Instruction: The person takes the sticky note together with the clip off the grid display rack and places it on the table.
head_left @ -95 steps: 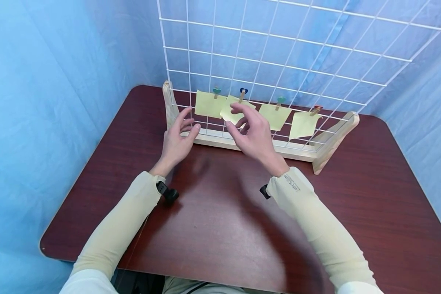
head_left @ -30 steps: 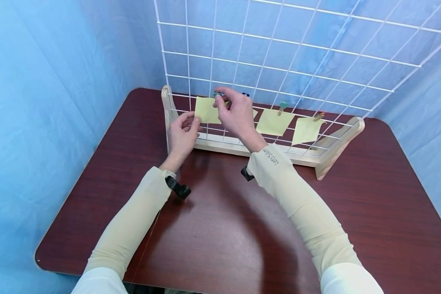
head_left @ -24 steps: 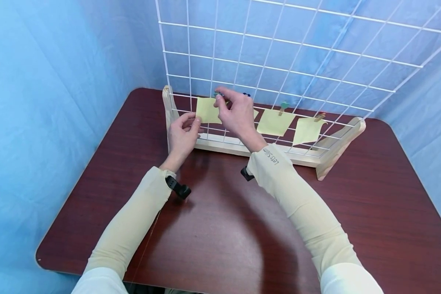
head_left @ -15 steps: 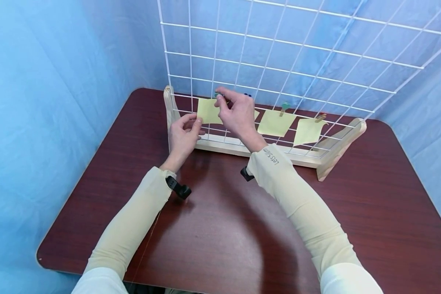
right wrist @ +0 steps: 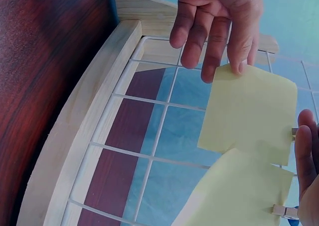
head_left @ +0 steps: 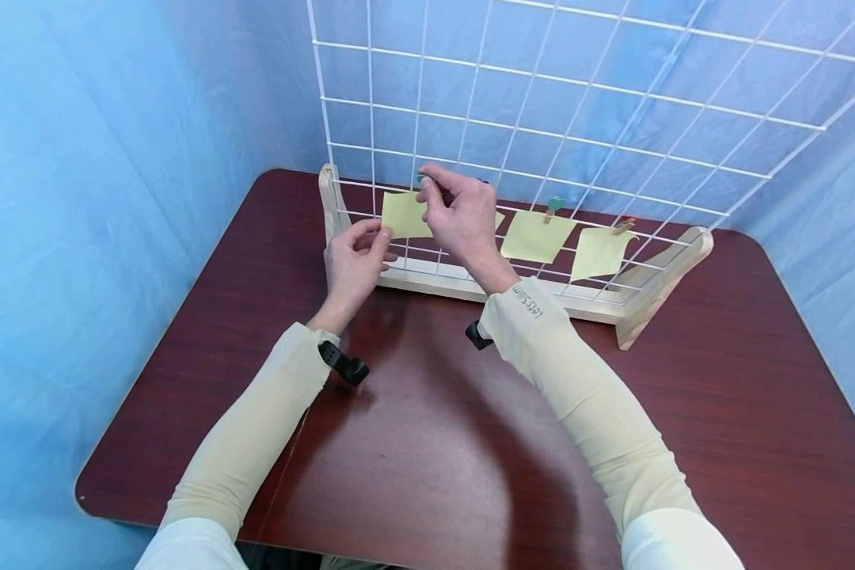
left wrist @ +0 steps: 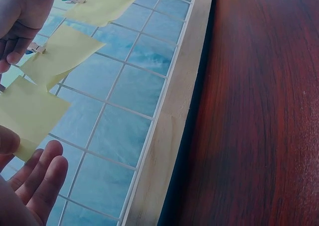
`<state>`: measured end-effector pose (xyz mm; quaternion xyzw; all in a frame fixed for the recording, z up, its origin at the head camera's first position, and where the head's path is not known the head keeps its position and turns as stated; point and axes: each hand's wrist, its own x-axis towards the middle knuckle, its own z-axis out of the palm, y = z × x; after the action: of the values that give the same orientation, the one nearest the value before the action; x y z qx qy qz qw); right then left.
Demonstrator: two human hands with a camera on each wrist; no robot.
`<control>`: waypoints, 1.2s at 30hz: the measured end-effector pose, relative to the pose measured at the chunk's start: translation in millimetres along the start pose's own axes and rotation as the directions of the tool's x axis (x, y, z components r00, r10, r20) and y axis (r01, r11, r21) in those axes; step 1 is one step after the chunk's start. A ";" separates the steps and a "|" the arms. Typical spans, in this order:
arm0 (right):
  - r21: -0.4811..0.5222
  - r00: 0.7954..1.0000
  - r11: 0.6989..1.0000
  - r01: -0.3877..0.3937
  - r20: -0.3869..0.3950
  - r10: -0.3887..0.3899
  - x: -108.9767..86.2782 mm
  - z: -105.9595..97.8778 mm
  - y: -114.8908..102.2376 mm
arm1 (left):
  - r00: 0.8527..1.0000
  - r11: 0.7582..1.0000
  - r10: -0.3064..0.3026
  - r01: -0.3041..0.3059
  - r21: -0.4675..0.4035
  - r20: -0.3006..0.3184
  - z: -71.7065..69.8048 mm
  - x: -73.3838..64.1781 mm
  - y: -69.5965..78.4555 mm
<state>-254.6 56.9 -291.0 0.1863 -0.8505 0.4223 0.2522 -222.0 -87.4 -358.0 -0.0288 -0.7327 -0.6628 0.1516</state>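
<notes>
My left hand [head_left: 352,265] pinches the outer left edge of the leftmost yellow sticky note [head_left: 404,215], thumb in front, other fingers behind. At the top of this note, my right hand [head_left: 465,218] pinches a small wooden clothespin [right wrist: 294,131] with a green heart, mostly hidden by the fingers. The note lies against a white wire grid [head_left: 513,127]. Beside it a second sticky note [left wrist: 60,54], partly behind my right hand in the head view, hangs from a clothespin with a dark blue heart [right wrist: 285,211].
Further right hang two more sticky notes, one [head_left: 537,237] under a green-heart clothespin [head_left: 553,207], the other [head_left: 598,253] under a red one [head_left: 623,226]. The grid stands in a wooden base [head_left: 584,303] on a dark red-brown table [head_left: 741,380]. Blue curtains [head_left: 114,158] surround the table.
Both hands were apart from the notes at first. The left has since taken the leftmost note's edge; the right has moved left onto its clothespin. Over the last second they barely move.
</notes>
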 end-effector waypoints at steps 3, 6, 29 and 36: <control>0.016 1.000 1.000 0.000 -0.002 0.000 -0.3 -1.8 -1.6 | 1.000 1.000 0.006 -0.006 -0.008 0.004 -0.7 2.6 -6.8; 0.029 1.000 1.000 0.001 -0.007 -0.001 -1.1 -4.1 -3.1 | 1.000 1.000 -0.006 0.006 -0.002 0.012 -2.1 -2.4 5.1; 0.139 0.999 0.990 0.020 -0.032 -0.016 -17.8 -22.6 -0.7 | 0.999 1.000 -0.009 0.009 0.011 0.036 -13.6 -23.0 24.8; 0.149 0.999 0.989 0.001 -0.031 0.004 -28.4 -34.6 -8.6 | 0.999 1.000 -0.005 0.005 0.001 0.050 -16.9 -29.1 29.2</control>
<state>-217.8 83.0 -284.4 0.1974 -0.8126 0.4878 0.2507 -184.2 -95.8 -336.3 -0.0434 -0.7365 -0.6621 0.1316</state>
